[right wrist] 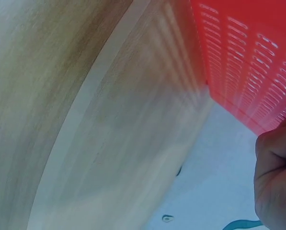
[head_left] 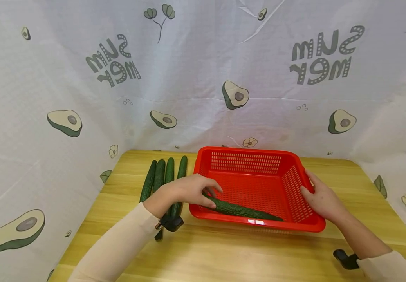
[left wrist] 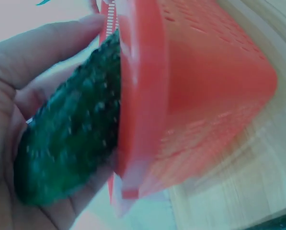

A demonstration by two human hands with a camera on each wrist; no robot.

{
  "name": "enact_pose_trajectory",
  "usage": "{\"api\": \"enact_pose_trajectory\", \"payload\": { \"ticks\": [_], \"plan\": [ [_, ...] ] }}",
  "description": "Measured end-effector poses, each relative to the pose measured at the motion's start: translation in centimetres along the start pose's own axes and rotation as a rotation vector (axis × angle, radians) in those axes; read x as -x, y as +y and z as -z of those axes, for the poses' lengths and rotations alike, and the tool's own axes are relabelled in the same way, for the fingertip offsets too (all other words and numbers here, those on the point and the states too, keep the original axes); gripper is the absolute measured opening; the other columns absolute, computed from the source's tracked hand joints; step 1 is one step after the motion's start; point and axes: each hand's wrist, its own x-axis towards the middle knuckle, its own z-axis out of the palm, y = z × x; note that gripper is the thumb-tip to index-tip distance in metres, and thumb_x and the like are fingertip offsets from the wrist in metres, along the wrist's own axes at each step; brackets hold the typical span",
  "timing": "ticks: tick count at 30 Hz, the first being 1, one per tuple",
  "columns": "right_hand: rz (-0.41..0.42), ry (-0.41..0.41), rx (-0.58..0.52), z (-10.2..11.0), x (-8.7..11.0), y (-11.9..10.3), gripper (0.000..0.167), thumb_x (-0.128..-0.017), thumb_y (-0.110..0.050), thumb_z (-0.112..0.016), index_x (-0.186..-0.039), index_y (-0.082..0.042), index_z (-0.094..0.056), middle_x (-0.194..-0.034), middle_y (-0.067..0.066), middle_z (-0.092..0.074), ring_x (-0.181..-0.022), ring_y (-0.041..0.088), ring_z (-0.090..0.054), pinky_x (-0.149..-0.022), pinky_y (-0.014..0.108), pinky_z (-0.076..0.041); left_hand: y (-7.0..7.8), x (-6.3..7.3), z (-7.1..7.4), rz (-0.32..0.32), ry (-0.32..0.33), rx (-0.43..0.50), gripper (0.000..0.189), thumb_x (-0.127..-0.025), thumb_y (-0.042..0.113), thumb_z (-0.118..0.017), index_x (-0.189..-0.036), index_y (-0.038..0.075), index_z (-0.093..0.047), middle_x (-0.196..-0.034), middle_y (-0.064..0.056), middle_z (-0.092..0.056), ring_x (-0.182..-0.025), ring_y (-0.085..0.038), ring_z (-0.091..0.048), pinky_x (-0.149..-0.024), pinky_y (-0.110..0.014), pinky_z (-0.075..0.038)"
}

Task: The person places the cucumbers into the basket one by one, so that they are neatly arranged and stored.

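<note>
My left hand [head_left: 193, 190] holds a long dark green cucumber [head_left: 241, 210] by one end, over the left part of a red plastic basket [head_left: 255, 223]. In the left wrist view, the bumpy cucumber [left wrist: 73, 129] lies between thumb and fingers, its end toward the palm, right beside the basket rim [left wrist: 143, 91]. The cucumber slants along the basket's near wall, its far tip toward the right. At the basket's right side, my right hand [head_left: 324, 197] grips the rim, thumb on the near side; some of its fingers are hidden.
Several more cucumbers [head_left: 149, 180] lie side by side on the wooden table [head_left: 210, 254], left of the basket, partly behind my left forearm. A white cloth [head_left: 203, 78] with avocado prints hangs behind and around the table. Each wrist wears a black camera mount [head_left: 172, 223].
</note>
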Motion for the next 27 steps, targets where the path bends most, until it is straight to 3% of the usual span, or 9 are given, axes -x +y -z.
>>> {"api": "enact_pose_trajectory", "payload": {
  "ticks": [5, 11, 14, 17, 20, 24, 27],
  "plan": [
    [-0.001, -0.007, -0.013, 0.0, 0.0, 0.0, 0.075, -0.110, -0.024, -0.041, -0.163, -0.001, 0.006, -0.120, 0.039, -0.056, -0.072, 0.018, -0.070, -0.061, 0.039, -0.063, -1.4, 1.3, 0.3, -0.059, 0.102, 0.083, 0.044, -0.097, 0.034, -0.071, -0.137, 0.017, -0.064, -0.127, -0.001, -0.072, -0.110, -0.012, -0.069, -0.096, -0.029, -0.056],
    [0.004, -0.015, -0.034, -0.1, -0.1, -0.1, 0.076, -0.110, -0.026, -0.041, -0.163, -0.004, 0.008, -0.119, 0.039, -0.057, -0.072, 0.019, -0.071, -0.062, 0.039, -0.063, -4.6, 4.3, 1.0, -0.041, 0.319, 0.114, 0.039, -0.102, 0.033, -0.064, -0.137, 0.015, -0.064, -0.119, 0.001, -0.074, -0.106, -0.013, -0.070, -0.093, -0.034, -0.057],
    [0.005, -0.018, -0.052, -0.1, -0.1, -0.1, 0.076, -0.110, -0.027, -0.041, -0.163, -0.004, 0.008, -0.117, 0.038, -0.058, -0.073, 0.019, -0.071, -0.062, 0.040, -0.063, -6.6, 6.2, 0.9, 0.033, 0.405, 0.109, 0.038, -0.102, 0.031, -0.064, -0.136, 0.015, -0.064, -0.118, 0.002, -0.074, -0.105, -0.016, -0.070, -0.094, -0.038, -0.057],
    [0.003, -0.021, -0.066, 0.0, -0.1, -0.1, 0.076, -0.110, -0.027, -0.041, -0.163, -0.005, 0.009, -0.118, 0.039, -0.057, -0.075, 0.020, -0.072, -0.063, 0.041, -0.063, -8.5, 8.2, 0.4, 0.149, 0.459, 0.117, 0.038, -0.102, 0.030, -0.064, -0.137, 0.014, -0.063, -0.120, -0.002, -0.073, -0.108, -0.020, -0.069, -0.094, -0.043, -0.057],
    [0.000, -0.022, -0.071, 0.0, -0.1, -0.1, 0.076, -0.110, -0.027, -0.041, -0.163, -0.005, 0.009, -0.120, 0.040, -0.056, -0.075, 0.020, -0.072, -0.063, 0.041, -0.063, -10.2, 9.7, -0.6, 0.278, 0.502, 0.126, 0.041, -0.102, 0.029, -0.064, -0.138, 0.010, -0.062, -0.121, -0.007, -0.072, -0.102, -0.021, -0.068, -0.085, -0.042, -0.057],
    [-0.007, -0.023, -0.068, 0.1, -0.2, -0.1, 0.076, -0.110, -0.028, -0.041, -0.163, -0.004, 0.009, -0.121, 0.041, -0.055, -0.076, 0.020, -0.072, -0.063, 0.041, -0.063, -11.7, 10.6, -2.2, 0.401, 0.542, 0.105, 0.046, -0.102, 0.027, -0.065, -0.140, 0.003, -0.059, -0.120, -0.014, -0.071, -0.079, -0.016, -0.063, -0.068, -0.035, -0.052],
    [-0.014, -0.029, -0.066, 0.1, -0.2, 0.0, 0.076, -0.110, -0.028, -0.040, -0.163, -0.005, 0.009, -0.120, 0.040, -0.056, -0.076, 0.019, -0.072, -0.063, 0.041, -0.063, -12.3, 10.6, -3.4, 0.457, 0.560, 0.069, 0.052, -0.101, 0.029, -0.065, -0.144, 0.001, -0.054, -0.117, -0.016, -0.072, -0.075, -0.017, -0.064, -0.069, -0.039, -0.053]
  ]
}}
